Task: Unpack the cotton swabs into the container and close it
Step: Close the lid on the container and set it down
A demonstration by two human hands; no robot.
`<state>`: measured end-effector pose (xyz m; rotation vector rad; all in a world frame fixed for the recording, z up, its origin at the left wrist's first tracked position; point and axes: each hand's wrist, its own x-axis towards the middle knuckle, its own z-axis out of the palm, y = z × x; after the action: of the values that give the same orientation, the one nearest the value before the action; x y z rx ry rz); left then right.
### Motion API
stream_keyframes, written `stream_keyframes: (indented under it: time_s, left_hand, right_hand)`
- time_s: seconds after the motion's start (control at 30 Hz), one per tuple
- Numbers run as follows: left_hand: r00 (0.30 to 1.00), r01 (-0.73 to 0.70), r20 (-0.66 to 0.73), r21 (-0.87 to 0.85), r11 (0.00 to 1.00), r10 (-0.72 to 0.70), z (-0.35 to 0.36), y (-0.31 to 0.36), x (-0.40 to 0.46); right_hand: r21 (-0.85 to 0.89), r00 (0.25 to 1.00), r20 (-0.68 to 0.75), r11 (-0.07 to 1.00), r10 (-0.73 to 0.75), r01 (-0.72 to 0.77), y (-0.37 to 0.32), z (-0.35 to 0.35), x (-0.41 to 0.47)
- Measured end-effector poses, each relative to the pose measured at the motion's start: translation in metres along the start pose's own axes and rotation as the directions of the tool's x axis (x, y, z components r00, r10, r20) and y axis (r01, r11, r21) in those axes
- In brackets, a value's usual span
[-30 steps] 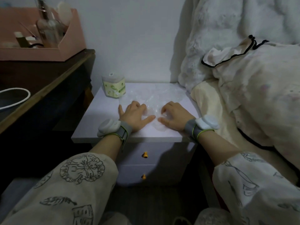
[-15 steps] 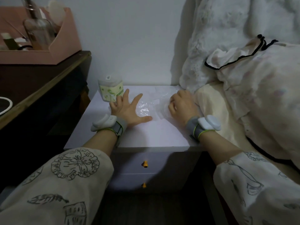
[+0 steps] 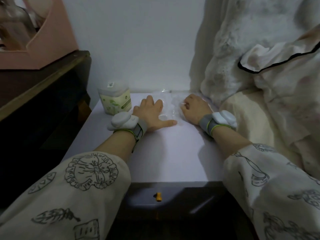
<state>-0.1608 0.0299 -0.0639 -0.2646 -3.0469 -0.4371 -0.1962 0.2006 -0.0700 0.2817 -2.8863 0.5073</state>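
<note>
the cotton swab container (image 3: 115,101) stands upright at the back left corner of your white desk (image 3: 166,153), a little left of the frame's centre. it is a clear pot with a pale green, leaf-printed label round its lower half and a small white sticker near the top; its lid looks to be on, but what is inside is too dim to tell. just to its right, across the middle of the frame, a crumpled clear plastic bag (image 3: 170,106) lies flat on the desk, touching the back wall. it is see-through and glossy, and you cannot tell whether any swabs are in it.

your left hand (image 3: 150,113) lies palm down on the bag's left edge, right beside the pot, fingers straight and spread, thumb stretched out toward the right; its grip is wide and holds nothing. your right hand (image 3: 194,110) sits on the bag's right part with fingers curled under, its grip narrow and pinching the plastic.

both wrists carry a grey band with a white pod. your sleeves (image 3: 78,193) are cream with line drawings and fill the lower corners. a yellow drawer knob (image 3: 158,196) shows at bottom centre. in the upper left a pink organiser box (image 3: 52,49) sits on a dark wooden desk (image 3: 43,87) and holds blurred glassy items. bedding (image 3: 259,75) fills the right side.
</note>
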Motion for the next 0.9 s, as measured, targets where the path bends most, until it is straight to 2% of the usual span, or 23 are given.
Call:
stream_keyframes:
  time_s: [0.07, 0.13, 0.23, 0.3, 0.4, 0.43, 0.5, 0.7, 0.9]
  left_hand:
    - [0.997, -0.011, -0.082, 0.006, 1.0, 0.011, 0.004, 0.001, 0.004]
    - [0.995, -0.029, -0.093, -0.003, 1.0, 0.029, 0.005, 0.001, 0.007]
    - [0.998, -0.051, 0.05, 0.109, 0.993, 0.046, -0.002, 0.0, 0.01]
    - [0.992, -0.06, 0.122, 0.178, 0.982, 0.038, -0.002, 0.0, 0.013]
    - [0.998, -0.03, 0.057, 0.136, 0.99, 0.022, 0.006, 0.001, 0.017]
    - [0.999, -0.019, 0.033, 0.133, 0.991, 0.015, 0.007, 0.001, 0.017]
    - [1.0, -0.013, 0.013, 0.142, 0.99, 0.011, 0.007, 0.001, 0.018]
    - [0.998, 0.004, -0.062, 0.166, 0.986, 0.007, 0.003, 0.009, -0.001]
    - [0.998, 0.02, -0.055, 0.347, 0.937, -0.001, -0.003, 0.015, -0.067]
  right_hand:
    - [-0.012, 0.999, -0.03, 1.0, -0.015, 0.014, 0.0, -0.001, 0.0]
    - [-0.001, 0.998, -0.057, 1.0, -0.018, 0.018, 0.003, -0.001, 0.001]
    - [0.084, 0.996, -0.086, 0.996, -0.003, 0.01, 0.004, -0.002, 0.002]
    - [0.052, 0.998, -0.058, 0.999, 0.002, 0.001, 0.005, -0.001, 0.007]
    - [-0.131, 0.997, 0.07, 0.991, 0.043, -0.034, 0.003, 0.0, 0.02]
    - [-0.179, 0.995, 0.079, 0.982, 0.068, -0.053, 0.001, 0.001, 0.023]
    - [-0.239, 0.996, 0.011, 0.968, 0.084, -0.079, -0.002, 0.003, 0.022]
    - [-0.201, 0.998, -0.021, 0.978, 0.052, -0.055, -0.01, 0.006, 0.001]
    - [-0.256, 0.997, -0.033, 0.965, -0.071, 0.061, -0.035, -0.001, -0.059]
